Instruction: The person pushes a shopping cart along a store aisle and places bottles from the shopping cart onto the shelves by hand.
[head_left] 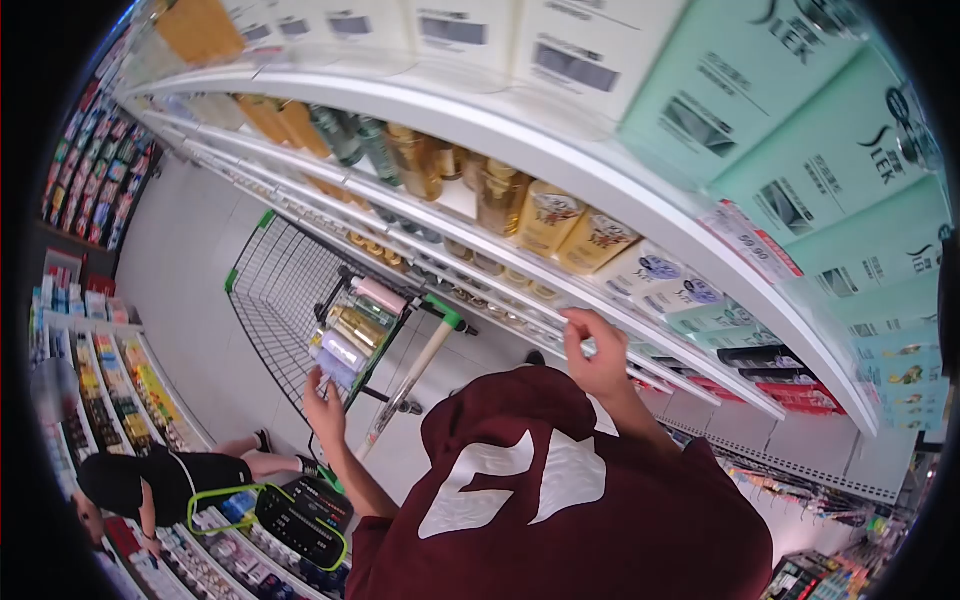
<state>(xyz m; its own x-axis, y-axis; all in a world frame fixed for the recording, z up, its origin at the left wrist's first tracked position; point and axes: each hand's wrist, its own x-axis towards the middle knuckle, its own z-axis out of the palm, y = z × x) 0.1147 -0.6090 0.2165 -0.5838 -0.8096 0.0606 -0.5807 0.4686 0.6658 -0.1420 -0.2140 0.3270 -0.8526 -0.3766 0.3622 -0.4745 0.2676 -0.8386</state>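
Observation:
My left hand (324, 410) is open beside the shopping cart's child-seat end, its fingers stretched toward a lavender bottle (340, 349). Whether the fingertips touch that bottle I cannot tell. Gold bottles (354, 328) and a pink bottle (380, 296) lie next to it in the cart (268, 290). My right hand (597, 352) is raised in front of the lower shelves, fingers loosely curled, with a gap between thumb and forefinger and nothing visible in it. Nearest to it are the shelf edges and white bottles with purple labels (655, 270).
A curved shelf (480, 112) with white and mint-green SLEK boxes (745, 85) runs overhead. Amber bottles (500, 195) line the shelf below. The cart handle (410, 380) is close to my body. At lower left, a person in black (165, 485) stands near a green-rimmed black basket (300, 520).

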